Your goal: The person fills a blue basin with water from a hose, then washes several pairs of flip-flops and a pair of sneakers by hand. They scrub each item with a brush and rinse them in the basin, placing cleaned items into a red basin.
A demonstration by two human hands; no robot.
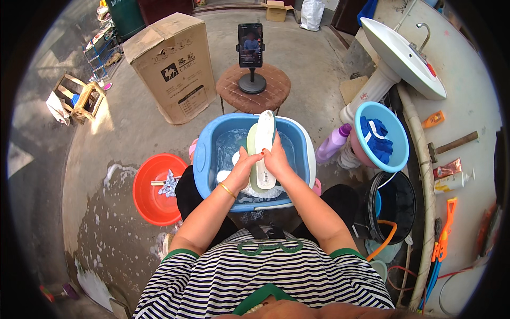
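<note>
Over a blue plastic tub (202, 171) of water, a white insole (265, 149) and a pale green one (252, 139) lie together lengthwise between my hands. My left hand (242, 169) grips them from the left side, its thumb across the lower half. From the right, my right hand (277, 157) clasps the same pair, with its thumb meeting the left one. The white insole bears dark print at its near end. Under them, white things (225, 175) sit in the water, partly hidden by my hands and the insoles; they may be shoes.
A red basin (147, 203) holds a brush and cloth at left. Ahead, a phone (250, 46) stands on a brown stool (231, 93) beside a large cardboard box (183, 79). At right are a purple bottle (332, 143), light-blue basin (400, 139), black bucket (404, 215) and pedestal sink (382, 40).
</note>
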